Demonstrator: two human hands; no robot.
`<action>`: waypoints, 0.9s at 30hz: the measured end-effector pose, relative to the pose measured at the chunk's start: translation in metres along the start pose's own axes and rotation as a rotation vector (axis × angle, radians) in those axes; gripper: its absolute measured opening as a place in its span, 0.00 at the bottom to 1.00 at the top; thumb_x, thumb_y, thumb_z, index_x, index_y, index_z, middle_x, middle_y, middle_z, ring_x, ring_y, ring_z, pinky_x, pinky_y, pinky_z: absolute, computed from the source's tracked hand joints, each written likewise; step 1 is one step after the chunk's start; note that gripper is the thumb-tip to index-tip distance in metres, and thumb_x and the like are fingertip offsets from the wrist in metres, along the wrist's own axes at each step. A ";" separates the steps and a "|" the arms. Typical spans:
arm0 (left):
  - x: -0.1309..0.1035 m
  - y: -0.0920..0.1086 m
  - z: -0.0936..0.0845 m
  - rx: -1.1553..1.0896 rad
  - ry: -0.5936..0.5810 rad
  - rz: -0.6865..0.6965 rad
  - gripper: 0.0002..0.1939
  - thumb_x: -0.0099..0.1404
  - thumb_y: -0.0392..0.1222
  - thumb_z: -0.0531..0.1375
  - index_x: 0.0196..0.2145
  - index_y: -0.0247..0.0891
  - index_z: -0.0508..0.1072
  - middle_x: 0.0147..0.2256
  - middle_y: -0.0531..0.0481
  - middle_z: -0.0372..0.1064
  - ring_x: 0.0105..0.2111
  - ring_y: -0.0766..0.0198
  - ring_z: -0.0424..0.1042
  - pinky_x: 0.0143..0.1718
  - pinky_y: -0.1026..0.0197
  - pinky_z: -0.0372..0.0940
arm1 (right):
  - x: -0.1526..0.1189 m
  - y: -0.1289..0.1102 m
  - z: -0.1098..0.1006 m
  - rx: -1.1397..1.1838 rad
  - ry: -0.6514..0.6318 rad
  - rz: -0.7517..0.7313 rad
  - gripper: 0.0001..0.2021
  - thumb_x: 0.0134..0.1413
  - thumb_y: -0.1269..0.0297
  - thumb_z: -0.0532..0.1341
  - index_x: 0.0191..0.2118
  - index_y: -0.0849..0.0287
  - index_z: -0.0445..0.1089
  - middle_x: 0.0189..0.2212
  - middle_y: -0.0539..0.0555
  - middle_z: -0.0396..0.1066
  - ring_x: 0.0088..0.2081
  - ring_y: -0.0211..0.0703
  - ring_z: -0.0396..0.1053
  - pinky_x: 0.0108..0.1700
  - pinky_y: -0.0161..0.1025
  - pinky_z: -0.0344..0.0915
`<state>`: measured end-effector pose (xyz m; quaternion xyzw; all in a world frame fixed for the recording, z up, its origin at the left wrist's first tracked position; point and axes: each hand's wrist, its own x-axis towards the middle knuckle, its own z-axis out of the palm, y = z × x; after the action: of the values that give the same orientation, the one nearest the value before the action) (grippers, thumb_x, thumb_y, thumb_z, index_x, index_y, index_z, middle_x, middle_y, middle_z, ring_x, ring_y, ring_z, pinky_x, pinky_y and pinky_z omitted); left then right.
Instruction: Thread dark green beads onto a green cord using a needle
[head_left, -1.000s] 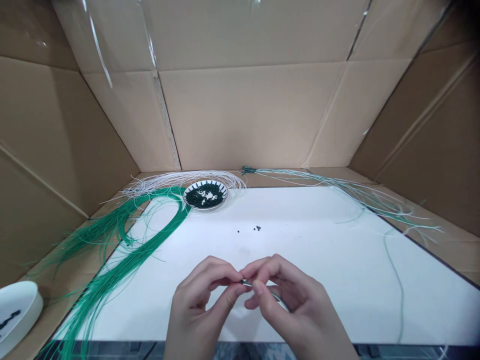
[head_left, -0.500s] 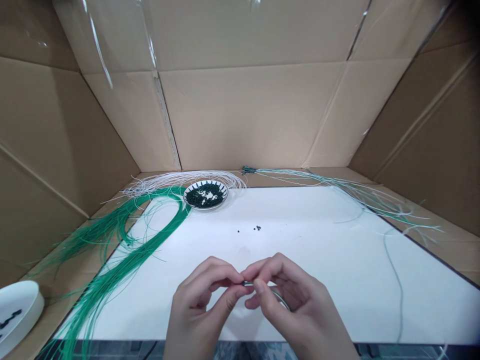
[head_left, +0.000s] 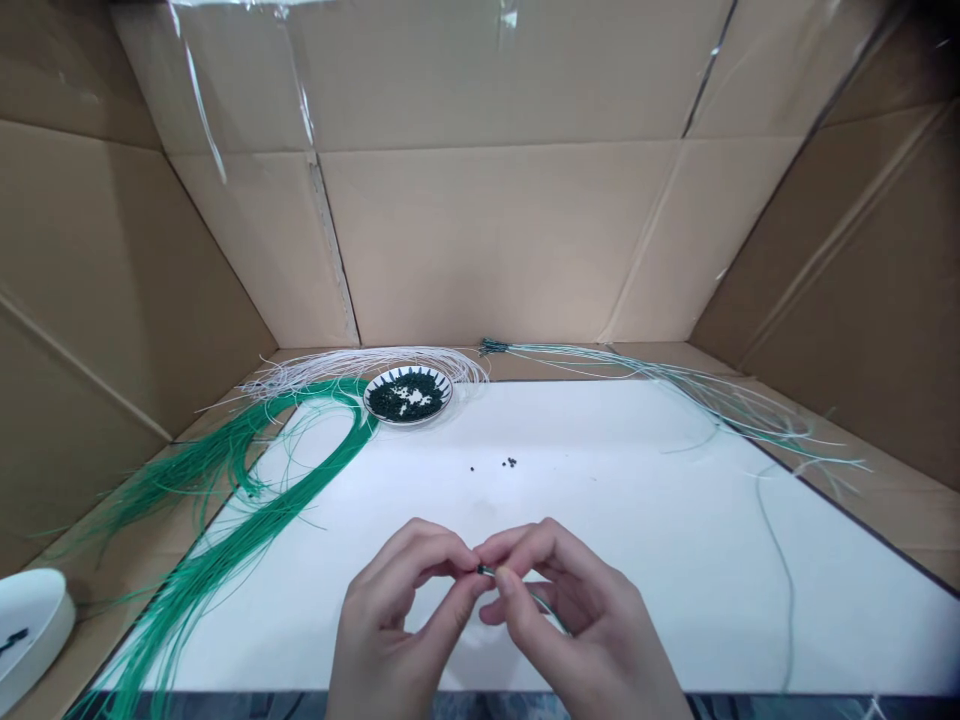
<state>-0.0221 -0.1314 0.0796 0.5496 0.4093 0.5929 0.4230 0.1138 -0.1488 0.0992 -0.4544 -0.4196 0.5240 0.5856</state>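
Note:
My left hand (head_left: 401, 610) and my right hand (head_left: 574, 610) meet low in the middle of the view, over the white board (head_left: 735, 580). Thumb and index finger of the left are pinched at a small dark bead (head_left: 481, 569), mostly covered by the fingertips. The right hand grips thin green and white cords (head_left: 551, 611) just beside that bead, and they curve down through its palm. Whether the cords pass through the bead is too small to tell. Several loose dark beads (head_left: 510, 462) lie on the board beyond my hands.
A patterned dish (head_left: 450, 396) holds many dark beads at the back. Green strands (head_left: 292, 505) and white strands (head_left: 330, 365) lie left of it; tied cords (head_left: 660, 368) stretch along the back right. A white bowl (head_left: 60, 620) stands at lower left. Cardboard walls (head_left: 495, 240) surround the board.
Both hands stay pinched together, with a little more of the dark bead showing between the fingertips. The whole view has shifted slightly.

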 end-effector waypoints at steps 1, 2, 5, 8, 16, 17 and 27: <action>0.000 0.000 0.000 -0.023 -0.003 -0.007 0.07 0.59 0.32 0.68 0.28 0.43 0.81 0.28 0.53 0.73 0.32 0.62 0.71 0.34 0.66 0.68 | 0.000 0.002 -0.001 0.010 -0.002 -0.004 0.11 0.49 0.63 0.73 0.25 0.56 0.71 0.32 0.51 0.79 0.29 0.37 0.72 0.34 0.32 0.76; 0.000 0.000 0.001 -0.057 -0.010 -0.025 0.06 0.59 0.32 0.69 0.28 0.43 0.81 0.28 0.53 0.72 0.32 0.63 0.71 0.34 0.67 0.68 | 0.001 0.003 -0.002 0.030 -0.007 -0.003 0.11 0.49 0.63 0.74 0.25 0.56 0.72 0.32 0.51 0.78 0.29 0.37 0.73 0.34 0.31 0.76; 0.001 -0.001 0.002 -0.204 -0.063 -0.128 0.05 0.57 0.38 0.73 0.26 0.41 0.82 0.27 0.53 0.71 0.29 0.64 0.69 0.31 0.68 0.68 | 0.003 0.008 -0.007 0.097 -0.063 0.012 0.13 0.51 0.56 0.74 0.26 0.58 0.74 0.31 0.50 0.76 0.29 0.36 0.73 0.33 0.30 0.74; 0.005 -0.004 0.000 -0.364 -0.132 -0.269 0.09 0.54 0.43 0.76 0.25 0.39 0.82 0.26 0.53 0.70 0.26 0.67 0.69 0.28 0.68 0.67 | 0.006 0.010 -0.013 0.129 -0.144 0.033 0.15 0.52 0.53 0.74 0.27 0.59 0.76 0.30 0.49 0.75 0.26 0.33 0.72 0.32 0.30 0.71; 0.013 -0.023 -0.005 -0.341 -0.235 -0.285 0.05 0.59 0.43 0.74 0.29 0.40 0.84 0.28 0.53 0.75 0.28 0.66 0.75 0.32 0.68 0.70 | 0.015 0.024 -0.022 0.073 -0.162 -0.009 0.10 0.53 0.57 0.73 0.31 0.58 0.80 0.31 0.52 0.73 0.32 0.40 0.72 0.26 0.30 0.73; 0.013 -0.024 -0.003 -0.343 -0.187 -0.278 0.06 0.58 0.43 0.74 0.29 0.40 0.84 0.27 0.53 0.75 0.28 0.66 0.75 0.32 0.68 0.69 | 0.016 0.026 -0.023 0.052 -0.147 -0.008 0.10 0.52 0.57 0.74 0.32 0.58 0.81 0.31 0.52 0.73 0.31 0.40 0.72 0.24 0.29 0.72; 0.016 -0.035 0.003 -0.062 -0.128 -0.274 0.07 0.59 0.44 0.69 0.29 0.39 0.79 0.26 0.54 0.76 0.27 0.65 0.76 0.33 0.65 0.69 | 0.027 0.032 -0.043 -0.132 -0.192 0.067 0.17 0.56 0.47 0.68 0.37 0.57 0.73 0.28 0.50 0.71 0.24 0.36 0.62 0.19 0.29 0.60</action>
<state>-0.0179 -0.1054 0.0510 0.5118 0.4343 0.5058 0.5419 0.1505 -0.1249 0.0584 -0.4536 -0.4918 0.5556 0.4936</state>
